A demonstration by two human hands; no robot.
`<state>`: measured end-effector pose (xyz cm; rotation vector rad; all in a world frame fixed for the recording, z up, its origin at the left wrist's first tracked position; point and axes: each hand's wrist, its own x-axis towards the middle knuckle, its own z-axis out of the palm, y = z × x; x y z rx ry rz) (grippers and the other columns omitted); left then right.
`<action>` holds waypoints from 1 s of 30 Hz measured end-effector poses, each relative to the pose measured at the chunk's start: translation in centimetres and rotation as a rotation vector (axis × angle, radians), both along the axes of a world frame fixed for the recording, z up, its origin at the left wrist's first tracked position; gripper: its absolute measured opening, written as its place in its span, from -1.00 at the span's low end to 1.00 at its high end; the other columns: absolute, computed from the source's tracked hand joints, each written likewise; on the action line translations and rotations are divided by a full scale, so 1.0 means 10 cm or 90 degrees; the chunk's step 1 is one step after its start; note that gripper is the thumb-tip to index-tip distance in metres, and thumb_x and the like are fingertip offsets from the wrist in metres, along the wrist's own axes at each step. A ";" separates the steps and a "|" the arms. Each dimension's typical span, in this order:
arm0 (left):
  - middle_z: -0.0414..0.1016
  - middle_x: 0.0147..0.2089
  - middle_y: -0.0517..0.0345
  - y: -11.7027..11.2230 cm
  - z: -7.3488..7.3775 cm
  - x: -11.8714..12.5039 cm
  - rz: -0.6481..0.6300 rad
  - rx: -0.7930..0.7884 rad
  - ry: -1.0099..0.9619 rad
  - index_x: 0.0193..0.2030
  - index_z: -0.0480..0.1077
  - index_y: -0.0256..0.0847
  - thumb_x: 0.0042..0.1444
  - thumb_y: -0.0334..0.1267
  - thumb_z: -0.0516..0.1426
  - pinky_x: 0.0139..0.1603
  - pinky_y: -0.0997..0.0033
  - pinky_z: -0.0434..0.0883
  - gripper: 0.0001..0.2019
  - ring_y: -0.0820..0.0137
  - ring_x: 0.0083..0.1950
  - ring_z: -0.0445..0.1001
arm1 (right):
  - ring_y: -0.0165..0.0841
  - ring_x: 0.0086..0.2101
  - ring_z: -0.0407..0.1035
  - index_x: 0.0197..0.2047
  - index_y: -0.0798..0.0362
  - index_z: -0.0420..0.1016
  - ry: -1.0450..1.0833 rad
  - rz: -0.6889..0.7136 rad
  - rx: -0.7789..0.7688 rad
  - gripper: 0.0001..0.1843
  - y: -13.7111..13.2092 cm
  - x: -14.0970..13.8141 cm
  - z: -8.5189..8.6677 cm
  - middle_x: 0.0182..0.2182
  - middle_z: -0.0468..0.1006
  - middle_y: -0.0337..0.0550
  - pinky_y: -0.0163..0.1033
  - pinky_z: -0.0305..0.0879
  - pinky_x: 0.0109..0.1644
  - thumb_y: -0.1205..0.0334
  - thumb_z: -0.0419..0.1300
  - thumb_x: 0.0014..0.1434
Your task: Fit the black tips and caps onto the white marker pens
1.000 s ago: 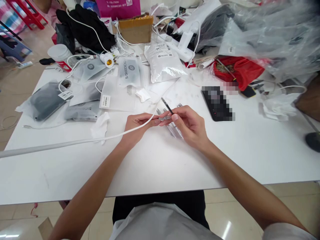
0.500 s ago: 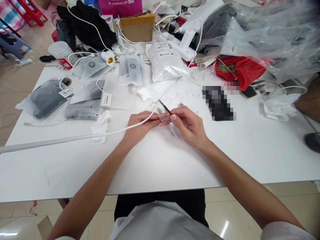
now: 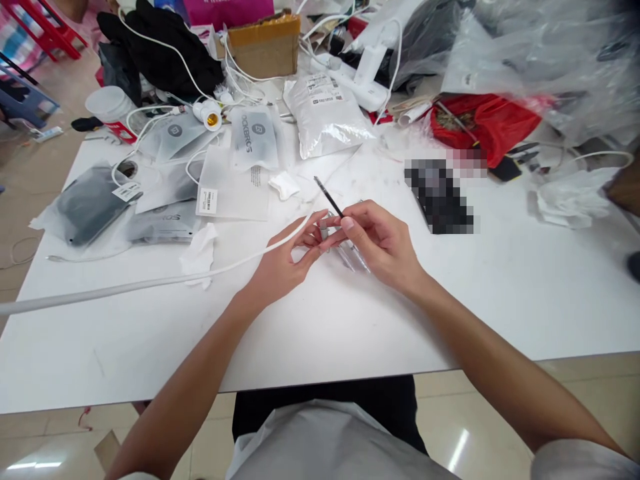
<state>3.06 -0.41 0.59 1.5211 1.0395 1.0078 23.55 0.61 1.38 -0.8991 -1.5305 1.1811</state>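
My right hand (image 3: 387, 243) pinches a thin black rod (image 3: 328, 197) with a metallic tip, slanting up and to the left. I cannot tell exactly what tool it is. Between the fingertips of my left hand (image 3: 287, 257) sits a small grey piece (image 3: 325, 231), mostly covered by fingers; right-hand fingers touch it as well. Beneath both hands, some clear, shiny slim pieces (image 3: 361, 260) lie on the white table (image 3: 320, 333), partly hidden. A white cable (image 3: 225, 270) passes in front of my left hand.
Plastic-wrapped dark packages (image 3: 93, 203) lie at the left, beside crumpled tissue (image 3: 199, 253). Behind are a white parcel (image 3: 330, 120), a cardboard box (image 3: 264, 50) and a white tub (image 3: 111, 110). At right are a blurred-out black object (image 3: 440, 197), a red bag (image 3: 505, 130) and crumpled white paper (image 3: 570, 197).
The grey piece has turned from lying flat to more upright between my fingers. My left fingers have spread and curled around it. The rod points up more steeply. The whole view has shifted slightly.
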 end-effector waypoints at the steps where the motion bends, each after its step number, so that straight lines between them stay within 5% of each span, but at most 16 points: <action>1: 0.65 0.09 0.07 -0.01 0.00 0.01 -0.003 -0.012 -0.006 0.38 0.51 0.03 0.36 -0.10 0.32 0.22 0.28 0.55 -0.53 0.32 0.00 0.62 | -0.23 -0.24 0.73 -0.09 -0.08 0.48 -0.006 0.000 -0.008 -0.73 0.00 0.00 0.00 -0.15 0.72 -0.17 -0.04 0.70 -0.06 -0.10 0.26 0.49; 8: 0.51 0.31 0.01 -0.02 -0.01 0.03 0.045 -0.005 -0.070 0.26 0.56 0.02 0.34 -0.07 0.34 0.25 0.22 0.58 -0.62 0.31 0.02 0.68 | -0.21 -0.18 0.72 -0.13 -0.08 0.49 0.013 0.004 -0.039 -0.72 -0.01 -0.01 0.04 -0.09 0.73 -0.12 -0.02 0.69 -0.02 -0.11 0.28 0.46; 16: 0.68 -0.04 0.04 0.03 0.01 0.04 0.084 -0.083 -0.131 0.01 0.59 -0.14 0.32 0.01 0.35 0.04 0.28 0.60 -0.70 0.27 -0.04 0.70 | -0.30 -0.17 0.63 -0.03 -0.06 0.54 -0.063 -0.030 0.024 -0.68 0.02 0.03 -0.01 0.00 0.72 -0.09 -0.11 0.61 -0.09 -0.13 0.20 0.52; 21: 0.69 -0.05 0.06 0.10 0.00 0.00 0.133 -0.077 -0.160 -0.06 0.63 -0.14 0.27 0.03 0.39 0.02 0.31 0.60 -0.70 0.30 -0.04 0.67 | -0.26 -0.03 0.63 -0.02 -0.07 0.55 -0.079 -0.027 0.042 -0.70 0.04 0.04 -0.04 -0.02 0.73 -0.10 -0.06 0.62 0.09 -0.12 0.19 0.53; 26: 0.69 -0.16 0.10 0.14 -0.01 -0.04 0.133 -0.131 -0.209 -0.08 0.67 -0.14 0.20 0.02 0.43 0.05 0.28 0.60 -0.69 0.34 -0.14 0.64 | -0.24 0.01 0.65 -0.03 -0.06 0.54 0.006 0.035 -0.017 -0.71 -0.01 0.00 0.00 -0.02 0.74 -0.11 -0.04 0.71 0.05 -0.10 0.22 0.51; 30: 0.72 -0.02 0.11 0.15 -0.05 -0.06 0.160 -0.097 -0.207 -0.04 0.70 -0.07 0.16 -0.04 0.47 0.21 0.24 0.56 -0.71 0.29 0.00 0.66 | -0.23 0.06 0.65 -0.02 -0.07 0.55 0.012 0.064 -0.031 -0.74 -0.04 -0.03 -0.01 -0.01 0.75 -0.11 0.00 0.69 0.15 -0.07 0.24 0.51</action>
